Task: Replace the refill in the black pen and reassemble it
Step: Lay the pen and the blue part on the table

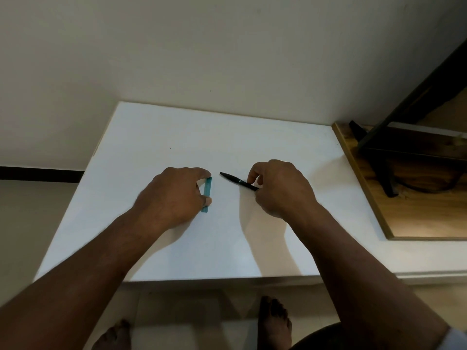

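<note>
White table (177, 127) is the landmark. Black pen (238, 181) lies near table centre, slightly right, angled w/ its tapered tip pointing up-left toward the far edge & a thin silver ring mid-barrel. Right hand (279, 188) rests on the table at the pen's right end, thumb & index pinched closed on the back part of the barrel; that end is hidden under the fingers. Just left of the pen, apart from it, a slim teal case (207, 194) lies on the table, long axis running near-to-far. Left hand (174, 195) sits on the table left of the case, index at its far end & thumb at its near end, clamped on it lengthwise. What's in the case: cannot tell. Both forearms cross the table's near edge. A wooden board (414, 218) borders the table's right side, 2 bare feet show below its near edge
</note>
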Demonstrator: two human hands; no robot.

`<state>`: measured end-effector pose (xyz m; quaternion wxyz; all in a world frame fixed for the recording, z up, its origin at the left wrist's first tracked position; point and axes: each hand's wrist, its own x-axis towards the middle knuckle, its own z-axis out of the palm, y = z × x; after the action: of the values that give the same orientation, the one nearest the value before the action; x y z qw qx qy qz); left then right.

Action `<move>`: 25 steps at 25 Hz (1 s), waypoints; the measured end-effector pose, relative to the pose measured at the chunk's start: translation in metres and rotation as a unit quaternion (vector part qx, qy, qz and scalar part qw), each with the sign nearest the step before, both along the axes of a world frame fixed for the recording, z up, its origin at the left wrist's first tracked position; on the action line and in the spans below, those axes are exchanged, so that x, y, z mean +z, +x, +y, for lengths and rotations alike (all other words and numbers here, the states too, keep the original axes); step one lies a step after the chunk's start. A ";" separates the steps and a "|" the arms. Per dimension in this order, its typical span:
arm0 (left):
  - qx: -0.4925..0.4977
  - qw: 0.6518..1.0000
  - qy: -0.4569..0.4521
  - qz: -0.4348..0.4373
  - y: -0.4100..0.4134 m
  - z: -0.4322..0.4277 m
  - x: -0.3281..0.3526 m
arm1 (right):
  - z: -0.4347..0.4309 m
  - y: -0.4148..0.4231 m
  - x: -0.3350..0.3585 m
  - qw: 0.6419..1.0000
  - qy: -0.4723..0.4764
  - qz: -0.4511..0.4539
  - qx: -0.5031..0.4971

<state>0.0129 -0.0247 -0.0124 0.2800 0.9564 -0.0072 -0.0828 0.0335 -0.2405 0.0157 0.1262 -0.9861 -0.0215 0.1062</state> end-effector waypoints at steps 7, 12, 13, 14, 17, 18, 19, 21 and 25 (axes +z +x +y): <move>0.000 1.000 0.004 -0.012 0.000 0.000 -0.004 | -0.005 0.005 -0.002 0.999 -0.028 -0.014 0.017; -0.007 1.000 0.019 -0.021 -0.002 -0.003 -0.006 | -0.007 0.005 -0.002 0.999 0.037 0.014 -0.016; -0.010 0.999 0.022 -0.024 -0.002 -0.004 -0.006 | -0.005 0.005 -0.003 0.998 0.055 0.025 -0.018; -0.014 0.999 0.027 -0.028 -0.003 -0.006 -0.006 | -0.001 0.004 -0.004 0.996 0.076 0.035 -0.017; -0.025 0.998 0.043 -0.039 -0.005 -0.010 -0.005 | 0.013 0.000 -0.011 0.992 0.120 0.043 -0.015; -0.026 0.998 0.047 -0.039 -0.005 -0.011 -0.004 | 0.016 -0.001 -0.014 0.991 0.123 0.038 -0.019; -0.026 0.998 0.049 -0.038 -0.005 -0.012 -0.003 | 0.018 -0.001 -0.015 0.991 0.126 0.033 -0.025; -0.028 0.998 0.051 -0.031 -0.005 -0.012 -0.001 | 0.018 0.000 -0.017 0.990 0.131 0.031 -0.035; -0.025 0.998 0.060 -0.024 -0.006 -0.014 0.001 | 0.016 0.001 -0.015 0.987 0.148 0.043 -0.050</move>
<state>0.0074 -0.0386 -0.0110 0.2201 0.9726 -0.0333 -0.0671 0.0343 -0.2245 0.0002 0.2765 -0.9509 0.0182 0.1379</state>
